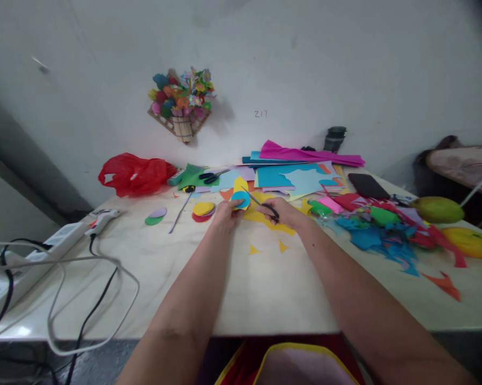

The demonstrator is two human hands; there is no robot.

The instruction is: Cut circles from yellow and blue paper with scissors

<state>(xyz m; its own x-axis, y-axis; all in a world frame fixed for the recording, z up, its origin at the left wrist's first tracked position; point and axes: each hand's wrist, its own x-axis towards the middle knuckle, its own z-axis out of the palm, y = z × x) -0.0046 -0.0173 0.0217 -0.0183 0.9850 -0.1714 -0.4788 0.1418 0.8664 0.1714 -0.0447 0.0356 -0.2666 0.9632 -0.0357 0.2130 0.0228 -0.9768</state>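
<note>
My left hand point(227, 212) is closed on a blue paper circle point(241, 200) backed by a yellow sheet point(241, 185), held above the white table point(184, 267). My right hand point(283, 212) grips black-handled scissors point(265, 206) whose blades reach toward the yellow sheet. A stack of cut paper circles point(203, 210), yellow on top, lies just left of my left hand. Small yellow triangular scraps point(283, 246) lie on the table below my hands. A green and a lilac circle point(155, 216) lie farther left.
Coloured paper sheets point(300, 168) and a second pair of scissors point(211, 176) lie at the back. Paper offcuts point(385, 230), a dark phone point(368, 185) and mangoes point(437, 209) fill the right side. A red bag point(134, 174), power strip point(36, 251) and cables point(92, 310) sit left.
</note>
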